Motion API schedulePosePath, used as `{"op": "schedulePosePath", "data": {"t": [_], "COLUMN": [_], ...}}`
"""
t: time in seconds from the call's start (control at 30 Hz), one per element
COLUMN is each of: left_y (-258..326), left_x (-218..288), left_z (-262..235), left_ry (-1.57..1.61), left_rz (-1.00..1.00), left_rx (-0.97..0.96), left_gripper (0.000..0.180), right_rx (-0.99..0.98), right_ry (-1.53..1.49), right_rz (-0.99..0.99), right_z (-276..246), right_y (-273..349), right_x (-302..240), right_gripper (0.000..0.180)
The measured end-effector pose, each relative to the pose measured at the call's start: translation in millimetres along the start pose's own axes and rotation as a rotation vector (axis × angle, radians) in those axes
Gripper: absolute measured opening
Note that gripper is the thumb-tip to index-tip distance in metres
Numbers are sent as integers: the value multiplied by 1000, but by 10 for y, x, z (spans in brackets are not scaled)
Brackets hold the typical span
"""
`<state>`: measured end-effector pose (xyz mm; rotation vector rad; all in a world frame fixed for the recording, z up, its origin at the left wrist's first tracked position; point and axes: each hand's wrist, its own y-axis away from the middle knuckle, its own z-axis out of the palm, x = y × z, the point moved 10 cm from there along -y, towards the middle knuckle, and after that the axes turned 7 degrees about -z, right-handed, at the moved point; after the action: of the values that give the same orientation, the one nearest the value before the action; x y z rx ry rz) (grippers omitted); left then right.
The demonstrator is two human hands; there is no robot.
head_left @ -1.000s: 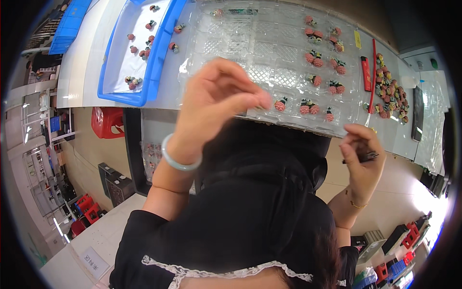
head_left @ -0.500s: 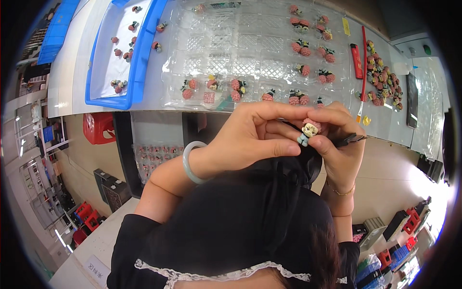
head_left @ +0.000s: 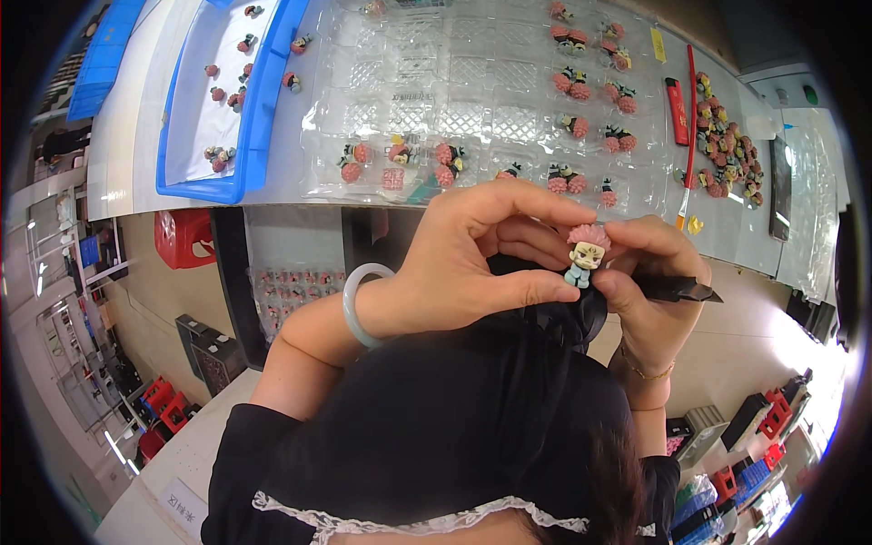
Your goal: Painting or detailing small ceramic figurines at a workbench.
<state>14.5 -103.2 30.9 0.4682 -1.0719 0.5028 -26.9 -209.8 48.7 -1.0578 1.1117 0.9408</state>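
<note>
Holding a figurine (head_left: 588, 259) (pink-haired), pale worktable (head_left: 289, 127), clear trays (head_left: 504, 77), tan floor (head_left: 722, 341)

At the near edge of the bench (head_left: 127, 177), the left hand (head_left: 481, 259) and the right hand (head_left: 649, 277) were brought close together, palms turned inward. By the left, thumb and forefinger were stretched across with tips parted, the other fingers folded behind; by the right, both were bent inward. The left forearm (head_left: 313, 341) was slanted, the right forearm (head_left: 648, 395) held steeper.
</note>
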Motion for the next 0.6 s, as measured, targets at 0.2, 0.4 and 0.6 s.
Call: {"op": "schedulePosePath", "data": {"t": [0.2,0.4,0.6], "left_y": [3,-16,-22], "left_x": [30,74,-130], "left_z": [12,37,156], "left_ry": [-19,-14,198], "left_rz": [53,130,-21], "left_rx": [-4,-41,-146], "left_gripper": [47,46,47], "right_rx": [-15,-12,-19], "right_ry": [21,113,305], "right_rz": [-68,-90,-213], "right_z": [14,15,26], "right_y": [1,4,7], "right_x": [-35,-50,-169], "right_gripper": [35,39,40]}}
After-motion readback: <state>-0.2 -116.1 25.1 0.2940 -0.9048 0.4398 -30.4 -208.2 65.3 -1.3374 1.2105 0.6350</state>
